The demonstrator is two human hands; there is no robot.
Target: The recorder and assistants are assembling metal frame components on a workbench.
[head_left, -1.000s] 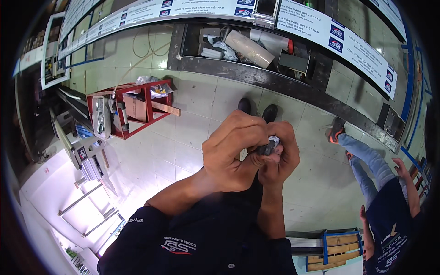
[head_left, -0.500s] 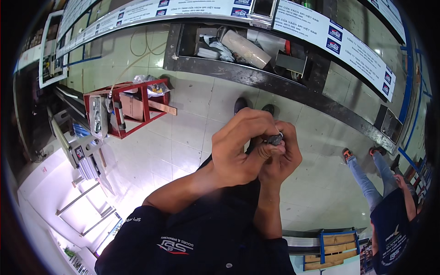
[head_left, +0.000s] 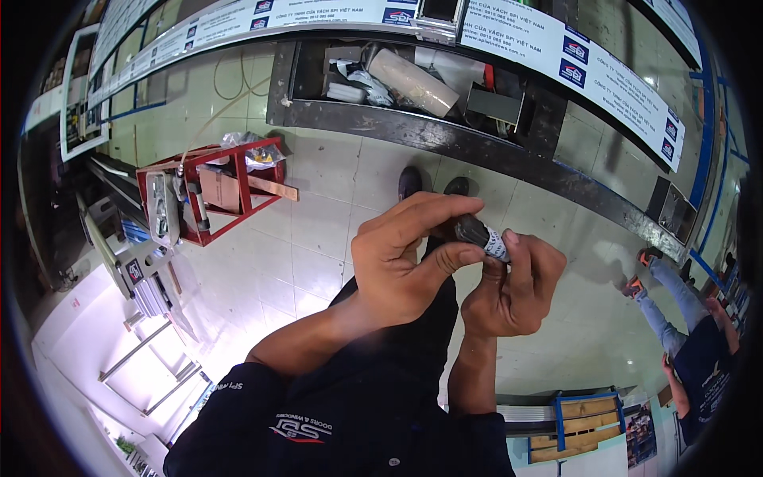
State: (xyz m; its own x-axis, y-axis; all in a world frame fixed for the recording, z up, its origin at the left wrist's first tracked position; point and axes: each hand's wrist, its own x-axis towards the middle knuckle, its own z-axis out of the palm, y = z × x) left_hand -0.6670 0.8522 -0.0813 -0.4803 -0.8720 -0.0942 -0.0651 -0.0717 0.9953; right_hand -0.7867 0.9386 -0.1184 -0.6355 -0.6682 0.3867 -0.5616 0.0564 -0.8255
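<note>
In front of my body, both hands are raised around a short dark bundle (head_left: 472,231) with a white printed wrap (head_left: 496,246) about one end. It looks like several thin dark strips packed together; I cannot make out their exact kind. My left hand (head_left: 409,258) curls around the dark end, thumb below and index finger above, closed loosely on it. The wrapped end is pinched between the thumb and fingers of my right hand (head_left: 513,290). Part of the bundle is hidden behind my fingers.
Ahead runs a dark metal bench frame (head_left: 397,123) with a bin holding a brown roll (head_left: 413,82). Long white-filmed profiles (head_left: 548,60) cross above it. A red metal stand (head_left: 238,191) is at left. At right another person (head_left: 691,358) stands on the tiled floor.
My right hand has moved right and down, away from my left, uncovering the bundle and its white wrap. The other person has shifted right in view.
</note>
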